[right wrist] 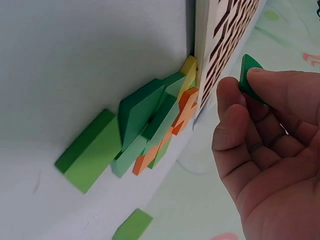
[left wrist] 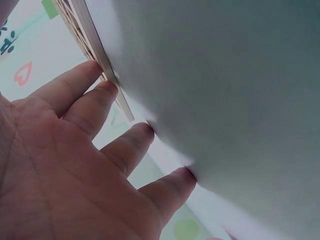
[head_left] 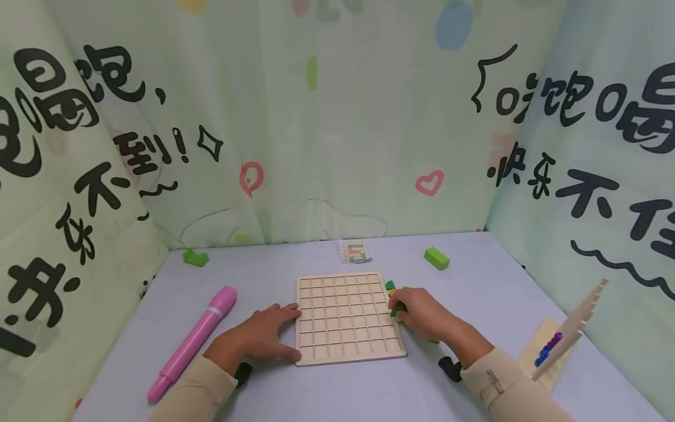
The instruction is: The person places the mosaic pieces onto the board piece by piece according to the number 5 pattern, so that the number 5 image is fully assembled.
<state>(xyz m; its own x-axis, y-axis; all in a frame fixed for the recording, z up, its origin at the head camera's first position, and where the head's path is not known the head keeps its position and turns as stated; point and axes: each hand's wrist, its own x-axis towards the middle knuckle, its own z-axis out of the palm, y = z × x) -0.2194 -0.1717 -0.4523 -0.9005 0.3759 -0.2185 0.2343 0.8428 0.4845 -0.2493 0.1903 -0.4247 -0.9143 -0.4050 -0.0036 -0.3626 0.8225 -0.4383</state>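
A wooden grid board (head_left: 345, 315) lies flat on the pale table (head_left: 474, 305) in front of me. My left hand (head_left: 263, 337) rests open on the table with its fingertips (left wrist: 107, 90) against the board's left edge (left wrist: 87, 35). My right hand (head_left: 419, 313) sits by the board's right edge and pinches a dark green block (right wrist: 248, 75) between thumb and forefinger. Beside it lies a small heap of green, orange and yellow blocks (right wrist: 150, 130), stacked against the board's side (right wrist: 205, 45).
A pink marker (head_left: 192, 343) lies at the left. A light green block (head_left: 436, 258) and a green piece (head_left: 195, 257) sit near the back, with a small pattern card (head_left: 354, 251) between them. A wooden rack with blue beads (head_left: 559, 340) stands at the right. Printed curtains wall the table.
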